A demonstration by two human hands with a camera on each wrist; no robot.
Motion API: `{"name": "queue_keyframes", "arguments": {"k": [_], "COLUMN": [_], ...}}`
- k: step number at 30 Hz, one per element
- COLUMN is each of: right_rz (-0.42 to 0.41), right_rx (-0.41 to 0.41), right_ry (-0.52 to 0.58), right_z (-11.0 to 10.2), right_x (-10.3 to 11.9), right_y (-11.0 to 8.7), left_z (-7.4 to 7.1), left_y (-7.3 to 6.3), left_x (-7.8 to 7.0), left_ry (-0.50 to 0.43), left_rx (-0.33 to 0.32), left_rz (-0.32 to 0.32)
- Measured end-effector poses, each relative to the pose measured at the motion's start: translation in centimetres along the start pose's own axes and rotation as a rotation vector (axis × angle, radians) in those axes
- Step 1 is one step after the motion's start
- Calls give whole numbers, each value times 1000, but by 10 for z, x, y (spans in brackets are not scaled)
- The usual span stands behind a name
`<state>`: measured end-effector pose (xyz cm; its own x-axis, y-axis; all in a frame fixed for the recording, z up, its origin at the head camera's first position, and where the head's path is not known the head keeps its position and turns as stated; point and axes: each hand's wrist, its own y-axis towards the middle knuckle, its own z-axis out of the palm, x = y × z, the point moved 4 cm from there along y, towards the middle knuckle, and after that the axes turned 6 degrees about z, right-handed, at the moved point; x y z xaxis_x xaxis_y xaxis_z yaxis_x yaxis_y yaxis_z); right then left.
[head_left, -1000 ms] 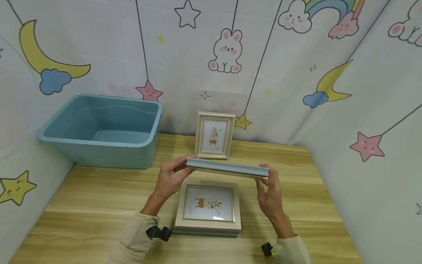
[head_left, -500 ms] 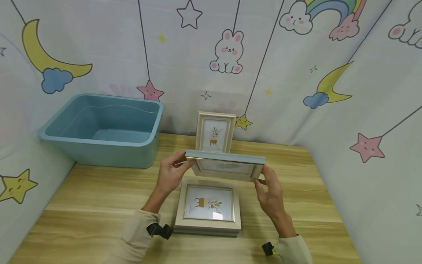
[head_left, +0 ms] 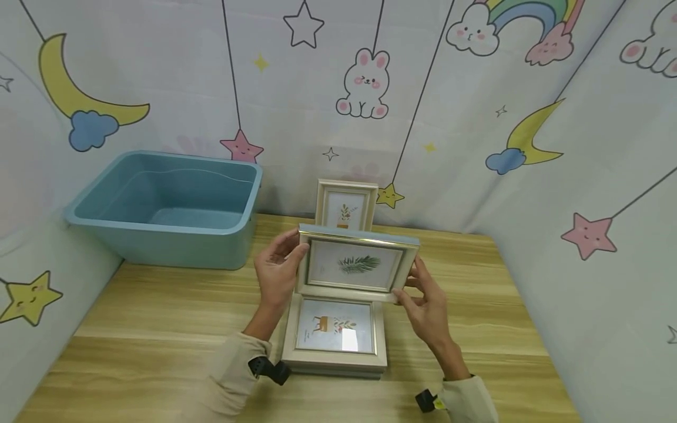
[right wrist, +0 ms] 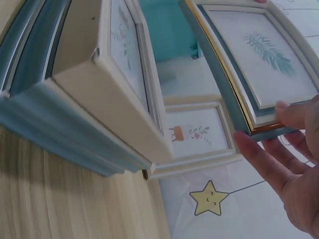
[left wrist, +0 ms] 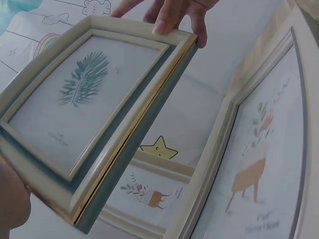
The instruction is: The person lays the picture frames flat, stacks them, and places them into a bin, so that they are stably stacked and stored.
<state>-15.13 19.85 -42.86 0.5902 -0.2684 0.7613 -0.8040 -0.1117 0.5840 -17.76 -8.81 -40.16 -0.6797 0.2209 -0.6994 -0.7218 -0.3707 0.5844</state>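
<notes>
A cream picture frame (head_left: 357,264) with a green leaf print, a gold line and blue-grey sides is held in the air between both hands, its face tilted toward the head camera. The left hand (head_left: 277,270) grips its left end, thumb on the front. At the lower right corner, the right hand (head_left: 425,299) pinches it, thumb in front and fingers behind, as the right wrist view also shows. Below it lies a stack of frames (head_left: 334,364); the top one has a potted-plant print lying sideways. The held frame overlaps the stack's far edge in the head view.
Another cream frame (head_left: 346,202) with a plant print stands upright at the back against the patterned cloth wall (head_left: 296,117), partly hidden by the held one. A blue plastic tub (head_left: 158,244) sits at the back left of the wooden table (head_left: 174,329).
The held frame has tilted from edge-on to showing its leaf print, rising slightly in the head view. Both hands have turned with it. The stack and the standing frame have not moved.
</notes>
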Motion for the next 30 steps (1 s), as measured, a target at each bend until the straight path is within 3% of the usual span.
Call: {"name": "queue_keyframes", "arguments": {"k": [4, 7, 11, 14, 17, 22, 24, 26, 28, 30], "right_rz": [72, 106, 159, 220, 286, 390, 439, 500, 565, 629], "right_rx": [20, 25, 42, 58, 67, 112, 142, 175, 213, 254], "right_ry": [44, 37, 22, 7, 6, 20, 41, 67, 98, 134], "right_z": [5, 7, 7, 6, 2, -5, -7, -8, -8, -8], "right_x": [2, 1, 0, -1, -2, -5, -6, -7, -7, -7], "right_y": [0, 0, -1, -1, -1, -1, -2, -3, -6, -8], "left_z": [3, 3, 1, -3, -7, -18, -24, -29, -33, -36], "left_y": [-3, -3, -4, -4, -5, -4, -5, -6, -7, -8], "left_x": [2, 3, 4, 6, 8, 10, 9, 8, 7, 5], "left_ry": [-41, -53, -75, -81, -63, 12, 74, 147, 197, 217], "left_rx": [-138, -187, -190, -134, 13, 458, 626, 745, 828, 868], "left_rz": [7, -29, -91, -173, -306, -474, -488, -475, -457, -448]}}
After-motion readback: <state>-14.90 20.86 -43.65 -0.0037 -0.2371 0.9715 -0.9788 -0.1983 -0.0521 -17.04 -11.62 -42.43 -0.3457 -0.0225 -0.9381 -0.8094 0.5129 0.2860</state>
